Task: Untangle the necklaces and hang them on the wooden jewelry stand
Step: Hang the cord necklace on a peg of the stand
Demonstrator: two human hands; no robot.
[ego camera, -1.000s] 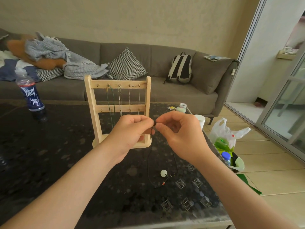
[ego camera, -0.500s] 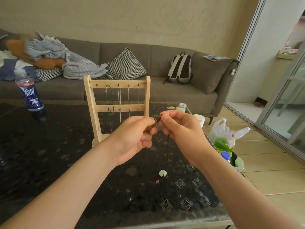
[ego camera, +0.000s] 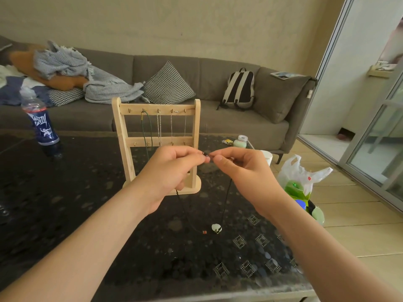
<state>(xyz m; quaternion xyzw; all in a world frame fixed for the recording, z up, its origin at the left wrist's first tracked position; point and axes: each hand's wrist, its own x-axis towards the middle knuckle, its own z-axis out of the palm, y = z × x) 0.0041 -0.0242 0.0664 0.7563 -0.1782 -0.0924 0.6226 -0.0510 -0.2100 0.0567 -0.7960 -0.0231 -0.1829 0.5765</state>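
Black cord necklace (ego camera: 226, 199): light, limp, snag-prone; clasp ends pinched between left hand (ego camera: 168, 171) and right hand (ego camera: 246, 173), pale pendant (ego camera: 216, 228) low near dark table (ego camera: 65, 203), before wooden jewelry stand (ego camera: 121, 131). Best held near clasp.

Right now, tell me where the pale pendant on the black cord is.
In the head view the pale pendant sits at the bottom of the black cord, below the right hand and nearer than the wooden stand, by a small red bead.
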